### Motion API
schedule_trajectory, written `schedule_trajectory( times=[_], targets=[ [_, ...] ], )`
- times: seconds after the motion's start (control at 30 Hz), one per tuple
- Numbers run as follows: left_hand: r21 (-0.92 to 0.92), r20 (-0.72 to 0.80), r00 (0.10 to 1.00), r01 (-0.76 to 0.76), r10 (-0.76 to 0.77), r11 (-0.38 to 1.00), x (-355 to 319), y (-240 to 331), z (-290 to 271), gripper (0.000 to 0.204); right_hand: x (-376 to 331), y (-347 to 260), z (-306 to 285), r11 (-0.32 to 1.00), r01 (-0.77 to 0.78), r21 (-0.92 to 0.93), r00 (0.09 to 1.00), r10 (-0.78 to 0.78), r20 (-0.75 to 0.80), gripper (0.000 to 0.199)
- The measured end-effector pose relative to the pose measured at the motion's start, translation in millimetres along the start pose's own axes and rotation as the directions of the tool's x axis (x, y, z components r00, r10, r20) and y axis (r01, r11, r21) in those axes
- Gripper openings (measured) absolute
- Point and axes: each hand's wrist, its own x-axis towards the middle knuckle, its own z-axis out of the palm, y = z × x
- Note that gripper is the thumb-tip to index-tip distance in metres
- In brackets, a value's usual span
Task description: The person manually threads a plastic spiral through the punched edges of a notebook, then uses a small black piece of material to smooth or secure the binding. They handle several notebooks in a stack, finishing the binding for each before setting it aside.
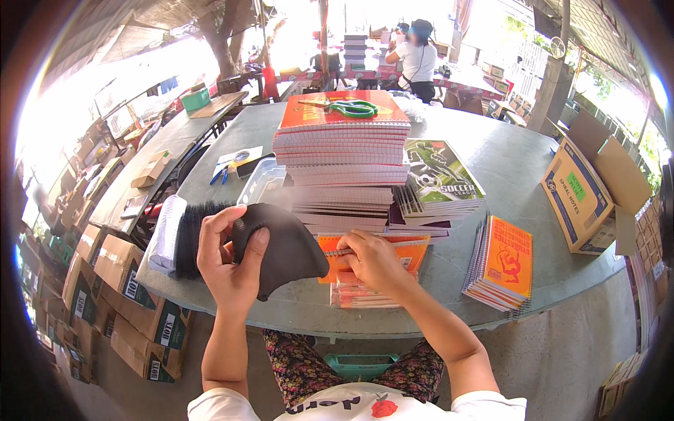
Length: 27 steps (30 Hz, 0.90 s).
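Observation:
A dark, curved, flexible sheet [284,245], whose kind I cannot make out, is pinched between the thumb and fingers of my left hand [232,259]. My right hand [379,261] has its fingers closed on the coil edge of an orange spiral notebook [414,251] at the table's near side. Beneath that notebook are more orange-covered pages [351,295]. Just behind my hands rises a tall stack of notebooks [340,156] with an orange cover on top. Green-handled scissors [354,108] lie on this stack.
Green-covered notebooks [442,168] and a small orange notebook pile [509,256] are to the right, before an open cardboard box [576,200]. Black coils [195,235], a clear plastic tray [263,181] and blue pliers [220,175] lie left. Another person [419,63] sits far back.

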Motion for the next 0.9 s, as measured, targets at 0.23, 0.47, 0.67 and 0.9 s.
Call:
schedule_trajectory(
  times=[0.23,0.47,0.67,0.9],
  targets=[
    [0.482,0.141,0.951,-0.309,0.276,0.820,-15,-23,19,0.032,-1,7,-13,0.988,-0.047,-0.147,0.991,0.065,0.118,0.017],
    [0.315,0.177,0.979,-0.153,0.100,0.937,-25,-34,37,0.022,-25,18,-56,0.937,-0.350,0.008,0.933,0.347,0.094,0.017],
    [0.240,0.452,0.892,-0.127,0.005,0.962,-21,-34,43,0.025,-29,23,-48,0.966,-0.256,0.035,0.967,0.255,0.023,0.014],
    [0.216,0.637,0.769,-0.251,0.059,0.944,-56,-43,44,0.022,-26,12,-42,0.976,-0.215,-0.023,0.977,0.214,-0.015,0.015]
  ],
)
